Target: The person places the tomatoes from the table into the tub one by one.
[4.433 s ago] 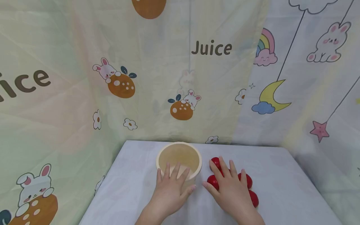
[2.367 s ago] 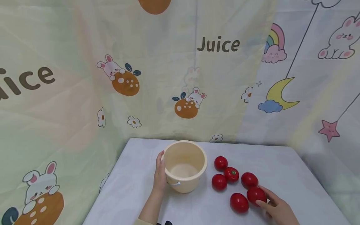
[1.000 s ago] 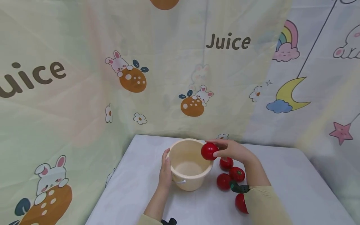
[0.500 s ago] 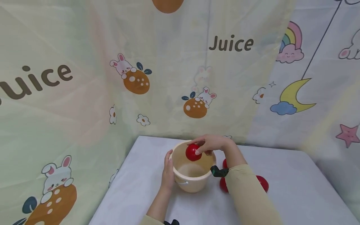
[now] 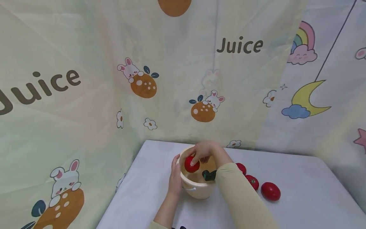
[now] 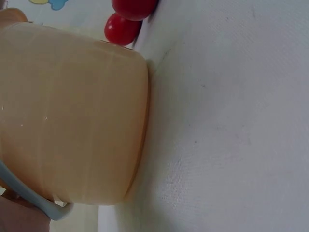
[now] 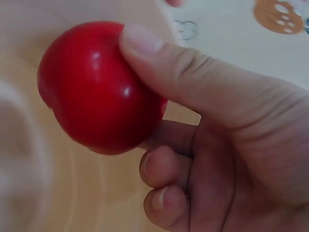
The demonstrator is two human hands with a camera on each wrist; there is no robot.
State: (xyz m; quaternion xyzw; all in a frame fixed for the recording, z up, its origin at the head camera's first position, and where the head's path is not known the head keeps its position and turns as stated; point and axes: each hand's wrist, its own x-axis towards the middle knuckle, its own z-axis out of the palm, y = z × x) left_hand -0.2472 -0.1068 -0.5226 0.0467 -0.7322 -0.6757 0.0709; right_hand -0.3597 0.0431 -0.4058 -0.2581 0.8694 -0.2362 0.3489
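A cream plastic bucket (image 5: 200, 191) stands upright on the table, its wall filling much of the left wrist view. My left hand (image 5: 175, 180) holds the bucket's left side near the rim, just behind the grey handle (image 6: 30, 191). Inside the bucket's mouth, my right hand (image 5: 206, 151) grips a red tomato (image 5: 189, 164) between thumb and fingers. The right wrist view shows this tomato (image 7: 96, 92) close up, with the thumb pressed on its top. The right sleeve (image 5: 240, 197) covers part of the bucket's rim and the table behind it.
Right of the bucket lie more red tomatoes: one partly behind the sleeve (image 5: 241, 168), one with a green stem end (image 5: 253, 182), and one set apart (image 5: 270, 191). A white cloth covers the table (image 5: 303, 178). Printed curtains (image 5: 171, 127) hang behind and beside it.
My right hand took a tomato from the right group, carried it left over the rim and lowered it into the bucket. My left hand moved onto the bucket's side earlier and stays there.
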